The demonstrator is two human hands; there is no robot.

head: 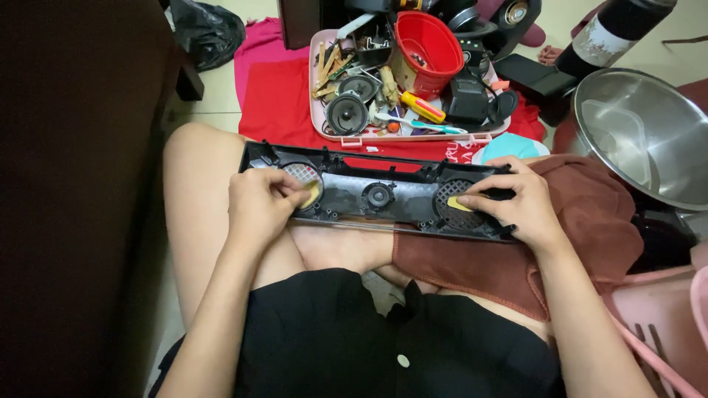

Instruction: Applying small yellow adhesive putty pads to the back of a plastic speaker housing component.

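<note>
A long black plastic speaker panel (376, 193) lies across my lap, with a round mesh grille near each end and a small round opening in the middle. My left hand (259, 204) pinches a small yellowish piece (313, 193) against the left grille (301, 174). My right hand (516, 203) presses a yellow piece (459, 204) onto the right grille (451, 193), fingers curled over the panel's right end. A brown cloth (590, 221) lies under the panel's right side and over my right leg.
A pink tray (316, 81) ahead holds loose speakers, a red cup (428, 40), a yellow screwdriver (422, 107) and several other tools, on a red cloth (273, 103). A steel bowl (649, 133) sits at right, a pink basket (664, 324) at lower right, dark furniture (74, 184) at left.
</note>
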